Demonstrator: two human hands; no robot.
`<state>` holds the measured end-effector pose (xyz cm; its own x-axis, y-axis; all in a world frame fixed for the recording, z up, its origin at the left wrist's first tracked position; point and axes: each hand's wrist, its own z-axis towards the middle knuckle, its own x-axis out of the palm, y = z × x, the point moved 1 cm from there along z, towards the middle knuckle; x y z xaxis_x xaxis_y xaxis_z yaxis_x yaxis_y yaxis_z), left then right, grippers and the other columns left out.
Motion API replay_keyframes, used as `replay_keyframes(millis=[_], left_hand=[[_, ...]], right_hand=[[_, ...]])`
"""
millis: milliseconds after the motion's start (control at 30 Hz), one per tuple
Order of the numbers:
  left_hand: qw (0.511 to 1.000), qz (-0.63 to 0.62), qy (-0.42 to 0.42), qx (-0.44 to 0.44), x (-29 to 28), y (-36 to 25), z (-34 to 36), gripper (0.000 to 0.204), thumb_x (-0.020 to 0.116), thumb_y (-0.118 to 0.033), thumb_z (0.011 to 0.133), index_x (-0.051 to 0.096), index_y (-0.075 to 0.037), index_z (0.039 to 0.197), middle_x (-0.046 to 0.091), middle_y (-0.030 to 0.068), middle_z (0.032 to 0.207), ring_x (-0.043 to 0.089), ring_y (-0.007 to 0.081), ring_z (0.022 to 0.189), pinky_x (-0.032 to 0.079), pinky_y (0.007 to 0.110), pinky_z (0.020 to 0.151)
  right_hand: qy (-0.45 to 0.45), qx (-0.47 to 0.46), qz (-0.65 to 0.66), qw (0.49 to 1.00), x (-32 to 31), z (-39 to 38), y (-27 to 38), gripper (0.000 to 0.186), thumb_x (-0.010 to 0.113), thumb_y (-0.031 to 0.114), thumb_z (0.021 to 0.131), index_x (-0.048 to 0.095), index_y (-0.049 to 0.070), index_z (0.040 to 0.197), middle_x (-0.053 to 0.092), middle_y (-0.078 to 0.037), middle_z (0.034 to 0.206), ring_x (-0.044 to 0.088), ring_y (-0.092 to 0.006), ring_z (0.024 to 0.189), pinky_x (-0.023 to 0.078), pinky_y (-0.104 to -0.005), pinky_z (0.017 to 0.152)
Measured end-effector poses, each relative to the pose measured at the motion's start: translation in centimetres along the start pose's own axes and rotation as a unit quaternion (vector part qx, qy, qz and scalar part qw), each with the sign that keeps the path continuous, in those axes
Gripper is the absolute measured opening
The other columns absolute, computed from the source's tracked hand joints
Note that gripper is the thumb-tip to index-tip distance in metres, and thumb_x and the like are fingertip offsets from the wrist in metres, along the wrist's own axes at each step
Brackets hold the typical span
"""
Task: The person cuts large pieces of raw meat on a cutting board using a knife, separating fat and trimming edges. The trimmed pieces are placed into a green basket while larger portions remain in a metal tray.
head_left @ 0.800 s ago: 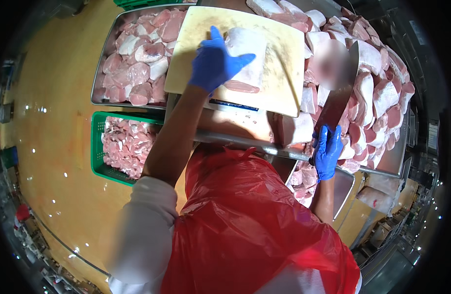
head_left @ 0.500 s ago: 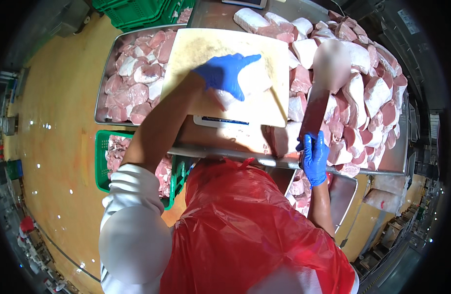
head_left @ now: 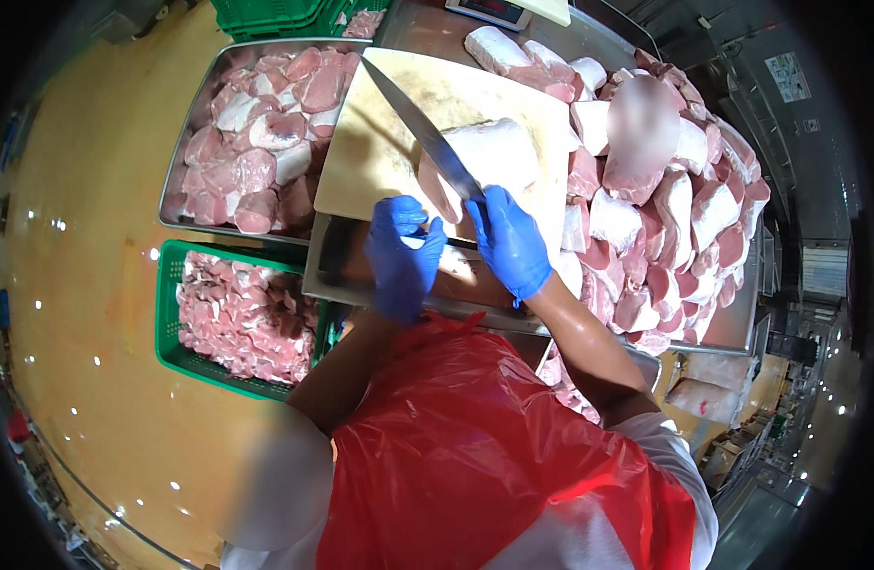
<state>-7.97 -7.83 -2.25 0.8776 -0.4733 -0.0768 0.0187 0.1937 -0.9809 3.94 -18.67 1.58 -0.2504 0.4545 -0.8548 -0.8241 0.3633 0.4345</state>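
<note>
My right hand (head_left: 509, 241), in a blue glove, grips the handle of a long knife (head_left: 420, 125). Its blade points to the far left, passing over the left end of a pork loin piece (head_left: 489, 157) with a white fat side. That piece lies on a pale cutting board (head_left: 366, 176). Near the board's front edge, my left hand (head_left: 404, 252), also gloved in blue, is drawn back with curled fingers. A small pale spot shows between its thumb and fingers; I cannot make out whether it is held meat or the surface behind.
A metal tray (head_left: 174, 180) of pork slices stands left of the board, above a green crate (head_left: 168, 328) of meat trimmings. Many loin pieces (head_left: 612, 218) are heaped on the metal table at right. A scale (head_left: 491, 9) sits at the far edge, and green crates (head_left: 275, 19) are stacked far left.
My left hand has left the loin piece and come back toward my body, its fingers now curled. My right hand has swung the knife leftward from beside the heap to over the board.
</note>
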Motion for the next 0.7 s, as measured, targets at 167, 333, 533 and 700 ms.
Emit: replay_keyframes(millis=[167, 333, 533, 700], left_hand=[[0.999, 0.01, -0.042, -0.034, -3.1, 1.9, -0.5, 0.022, 0.074, 0.002, 0.082, 0.061, -0.006, 0.098, 0.062, 0.0, 0.082, 0.058, 0.0068, 0.071, 0.051, 0.024, 0.068], [0.997, 0.034, -0.063, 0.019, -4.6, 2.4, 0.3, 0.019, 0.073, 0.0, 0.086, 0.061, -0.004, 0.101, 0.061, 0.001, 0.085, 0.058, 0.007, 0.075, 0.05, 0.024, 0.069], [0.99, 0.085, 0.022, 0.108, 0.7, -1.5, -0.3, 0.023, 0.074, -0.001, 0.084, 0.06, 0.0, 0.102, 0.06, 0.0068, 0.087, 0.06, 0.0188, 0.077, 0.052, 0.033, 0.071], [0.982, 0.102, 0.047, 0.152, 2.2, -0.2, -0.1, 0.025, 0.075, 0.003, 0.077, 0.062, 0.001, 0.099, 0.06, 0.0147, 0.089, 0.062, 0.0325, 0.084, 0.052, 0.039, 0.075]], right_hand=[[0.108, -0.015, -0.082, 0.991, -1.5, -2.2, -1.8, 0.023, 0.056, 0.018, 0.098, 0.049, 0.005, 0.116, 0.061, -0.021, 0.093, 0.063, -0.0448, 0.069, 0.053, -0.0518, 0.057], [0.268, 0.045, -0.171, 0.947, -9.4, -14.3, -7.6, 0.019, 0.059, 0.013, 0.095, 0.048, 0.004, 0.109, 0.06, -0.02, 0.093, 0.065, -0.0414, 0.068, 0.053, -0.0489, 0.054], [0.166, 0.068, -0.172, 0.969, -11.5, -14.3, -4.4, 0.021, 0.065, 0.011, 0.092, 0.049, 0.006, 0.105, 0.057, -0.02, 0.091, 0.063, -0.0419, 0.066, 0.051, -0.049, 0.053], [0.05, 0.083, -0.043, 0.994, -4.0, -7.5, -0.6, 0.021, 0.061, 0.004, 0.09, 0.046, 0.003, 0.104, 0.055, -0.025, 0.094, 0.06, -0.0495, 0.076, 0.048, -0.0541, 0.061]])
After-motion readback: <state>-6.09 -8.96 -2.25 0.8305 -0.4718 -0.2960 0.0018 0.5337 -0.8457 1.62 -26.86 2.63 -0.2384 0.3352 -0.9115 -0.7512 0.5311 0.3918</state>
